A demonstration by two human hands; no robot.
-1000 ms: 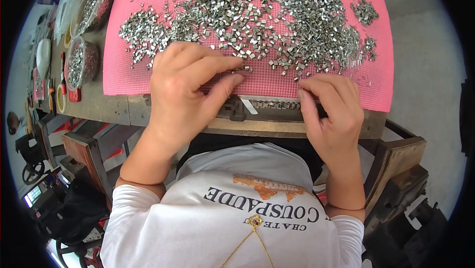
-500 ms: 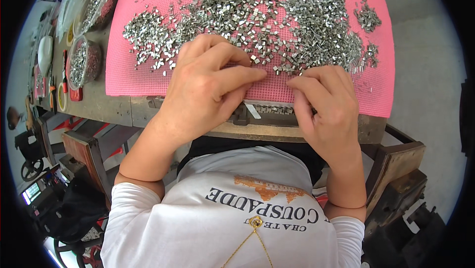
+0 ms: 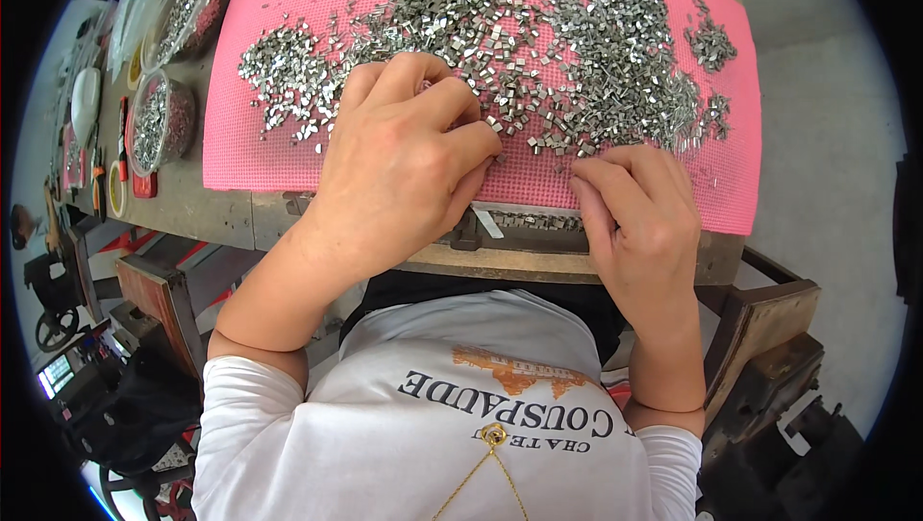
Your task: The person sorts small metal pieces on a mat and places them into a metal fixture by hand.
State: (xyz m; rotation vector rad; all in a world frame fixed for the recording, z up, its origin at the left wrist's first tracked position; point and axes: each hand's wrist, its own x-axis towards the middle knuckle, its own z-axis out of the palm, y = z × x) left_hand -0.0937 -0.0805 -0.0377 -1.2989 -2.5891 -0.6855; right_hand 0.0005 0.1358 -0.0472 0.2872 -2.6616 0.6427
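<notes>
On a pink mesh mat (image 3: pixel 260 161) lie heaps of small silvery metal pieces: a loose heap (image 3: pixel 284 64) at left, a dense heap (image 3: pixel 447 2) of blocky pieces in the middle, and another heap (image 3: pixel 625 50) at right. My left hand (image 3: pixel 399 161) is closed over the mat's near part, its thumb and index finger pinched beside a tiny dark piece. Its other fingers curl at the edge of the middle heap. My right hand (image 3: pixel 644 223) pinches just below the right heap; what it holds, if anything, is hidden. Between the hands, a narrow rail (image 3: pixel 543 220) carries a row of small pieces.
Two clear round tubs (image 3: pixel 162 122) of metal pieces stand left of the mat. Near them lie a red marker (image 3: pixel 123 136), a tape roll (image 3: pixel 117 189) and a white bottle-like object (image 3: pixel 86 103). A small separate heap (image 3: pixel 711 45) lies near the mat's right edge.
My left hand has drawn slightly left, its pinched fingertips coming back from the gap between the hands. My right hand has shifted slightly right and nearer to me. The gap between them is wider.
</notes>
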